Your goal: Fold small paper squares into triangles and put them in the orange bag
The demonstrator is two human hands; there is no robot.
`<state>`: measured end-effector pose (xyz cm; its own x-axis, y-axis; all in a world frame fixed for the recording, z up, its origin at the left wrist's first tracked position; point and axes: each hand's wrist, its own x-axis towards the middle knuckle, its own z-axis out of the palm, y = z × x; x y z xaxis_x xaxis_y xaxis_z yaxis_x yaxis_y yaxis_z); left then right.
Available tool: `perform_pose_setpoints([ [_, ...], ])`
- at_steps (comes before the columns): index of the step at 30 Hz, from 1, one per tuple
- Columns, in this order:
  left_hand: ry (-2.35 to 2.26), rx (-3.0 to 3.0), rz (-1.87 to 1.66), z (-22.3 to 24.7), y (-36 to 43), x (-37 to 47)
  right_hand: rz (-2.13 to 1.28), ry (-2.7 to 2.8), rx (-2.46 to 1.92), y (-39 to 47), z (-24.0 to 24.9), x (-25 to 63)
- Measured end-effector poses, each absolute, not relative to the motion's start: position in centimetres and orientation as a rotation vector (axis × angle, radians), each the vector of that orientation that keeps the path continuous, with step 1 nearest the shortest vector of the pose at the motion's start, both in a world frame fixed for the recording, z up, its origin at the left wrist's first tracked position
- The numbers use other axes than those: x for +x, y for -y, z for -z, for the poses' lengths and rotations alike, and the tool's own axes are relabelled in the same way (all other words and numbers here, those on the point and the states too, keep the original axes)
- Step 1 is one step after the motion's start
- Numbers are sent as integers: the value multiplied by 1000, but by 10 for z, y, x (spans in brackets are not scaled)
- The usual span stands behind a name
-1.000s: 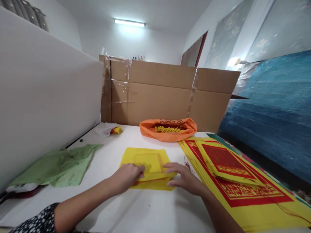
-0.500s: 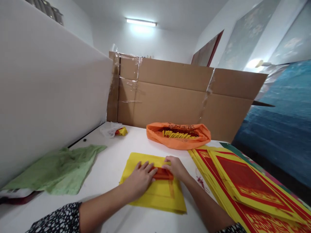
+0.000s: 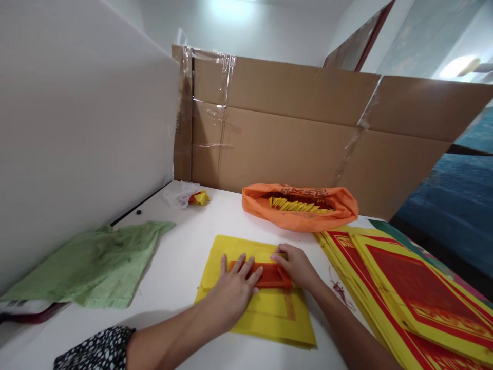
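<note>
A yellow stack of sheets (image 3: 269,324) lies on the white table in front of me, with an orange-red folded strip (image 3: 271,276) across its middle. Pressed flat on the strip's left part is my left hand (image 3: 236,290), its fingers spread. My right hand (image 3: 295,264) is at the strip's upper right, with thumb and index finger pinched at the edge of the yellow paper; its other fingers are curled.
An orange bag (image 3: 300,221) holding several folded yellow pieces stands behind the stack. Red-and-yellow printed sheets (image 3: 416,282) lie at the right, red threads (image 3: 341,293) beside them. A green cloth (image 3: 103,264) is at the left, a cardboard panel (image 3: 285,139) at the back.
The view has tilted down and shifted left, closer to the table. My left fingers are spread wider on the strip, and more of the orange-red strip shows between my hands.
</note>
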<state>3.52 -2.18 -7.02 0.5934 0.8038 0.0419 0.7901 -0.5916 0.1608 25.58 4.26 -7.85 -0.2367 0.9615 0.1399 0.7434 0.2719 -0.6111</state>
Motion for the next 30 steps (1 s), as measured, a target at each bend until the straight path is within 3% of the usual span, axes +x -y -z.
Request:
perform_pose_setpoints([
  [30,-1368,2664,-143,68,19,36,-577,1986,-1631,-46,78,254],
])
